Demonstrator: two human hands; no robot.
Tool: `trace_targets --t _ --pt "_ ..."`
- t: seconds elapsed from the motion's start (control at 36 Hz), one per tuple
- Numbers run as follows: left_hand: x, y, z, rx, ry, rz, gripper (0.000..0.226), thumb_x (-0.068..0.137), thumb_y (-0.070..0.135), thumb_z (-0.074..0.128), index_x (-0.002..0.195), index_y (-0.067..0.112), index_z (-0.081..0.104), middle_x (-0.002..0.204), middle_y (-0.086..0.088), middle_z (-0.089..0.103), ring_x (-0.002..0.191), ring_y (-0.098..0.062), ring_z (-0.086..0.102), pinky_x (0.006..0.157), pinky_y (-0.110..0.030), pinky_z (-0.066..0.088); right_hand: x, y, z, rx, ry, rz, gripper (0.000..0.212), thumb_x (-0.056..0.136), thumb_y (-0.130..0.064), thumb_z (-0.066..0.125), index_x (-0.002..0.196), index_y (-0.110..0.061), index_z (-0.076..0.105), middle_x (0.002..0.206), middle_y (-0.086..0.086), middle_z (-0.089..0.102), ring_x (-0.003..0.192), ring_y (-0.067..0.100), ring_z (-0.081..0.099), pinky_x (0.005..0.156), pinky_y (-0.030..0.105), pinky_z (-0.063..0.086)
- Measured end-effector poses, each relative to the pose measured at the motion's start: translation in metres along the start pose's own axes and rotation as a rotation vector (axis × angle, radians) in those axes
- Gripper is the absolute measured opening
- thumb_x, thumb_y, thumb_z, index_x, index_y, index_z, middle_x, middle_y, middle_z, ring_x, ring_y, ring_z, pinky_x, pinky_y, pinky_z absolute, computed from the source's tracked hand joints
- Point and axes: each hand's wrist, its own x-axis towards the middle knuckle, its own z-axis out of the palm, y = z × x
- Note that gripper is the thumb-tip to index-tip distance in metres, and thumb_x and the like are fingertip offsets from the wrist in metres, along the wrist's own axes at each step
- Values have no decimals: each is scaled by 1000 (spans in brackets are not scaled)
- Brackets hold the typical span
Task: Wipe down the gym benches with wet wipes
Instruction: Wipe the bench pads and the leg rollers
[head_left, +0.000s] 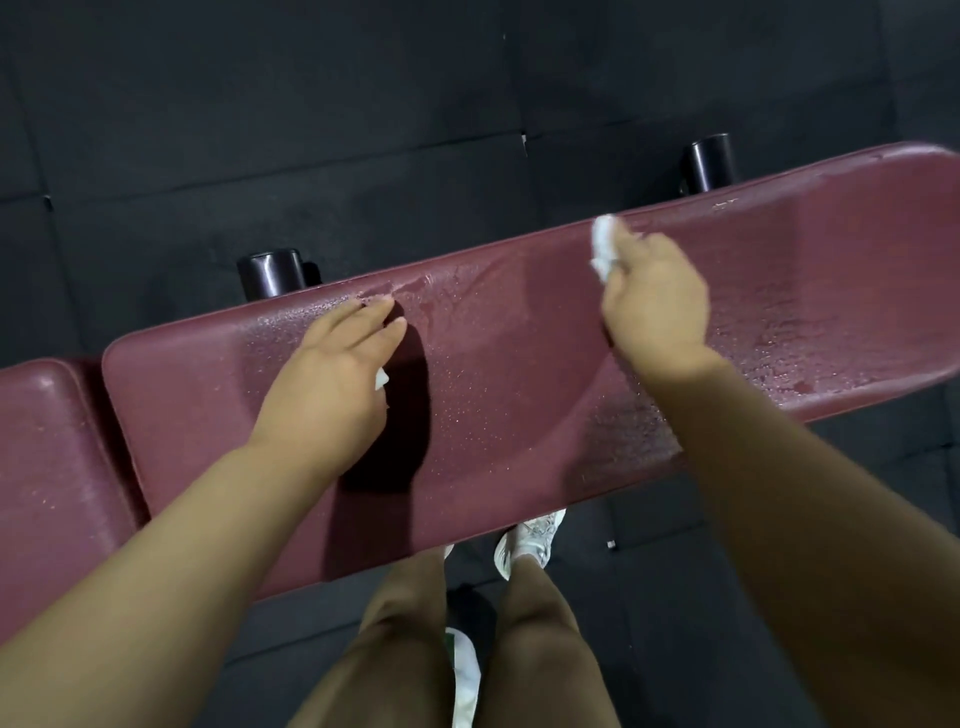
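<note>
A long maroon gym bench pad (493, 395) runs across the view, its surface speckled with wet droplets. My left hand (337, 374) lies flat on the pad's left part with fingers straight; a small white corner of a wipe (382, 378) shows under the palm. My right hand (657, 301) is over the pad's far edge, right of centre, and grips a bunched white wet wipe (604, 249) that touches the pad's surface.
A second maroon pad (47, 467) adjoins at the left. Two black round frame ends (270, 273) (709, 162) stick out behind the bench. Black rubber floor tiles (260, 104) surround it. My legs and white shoes (530, 540) stand at the near edge.
</note>
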Motion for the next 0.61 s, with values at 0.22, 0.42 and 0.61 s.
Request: trace_targets --t 0.22,0.42,0.61 --pt "-35 0 18 -36 -90 -48 66 84 -6 50 144 17 33 155 11 11 145 -10 7 108 -20 19 -94 -80 53 25 -110 -315 47 76 -13 35 118 -12 55 74 1 58 53 21 59 41 23 34" --pt "-32 2 20 -31 -96 -89 64 85 -9 45 143 18 37 156 12 10 145 -10 7 105 -33 37 -70 -6 25 11 -128 -464 42 90 -30 38 127 -22 56 92 2 66 78 28 65 57 31 50" --pt "-32 7 26 4 -90 -125 69 84 -6 47 146 20 30 157 14 4 145 -9 1 112 -28 22 -82 -18 34 -8 -4 327 42 94 -18 41 135 -25 43 94 9 52 90 34 59 69 37 41"
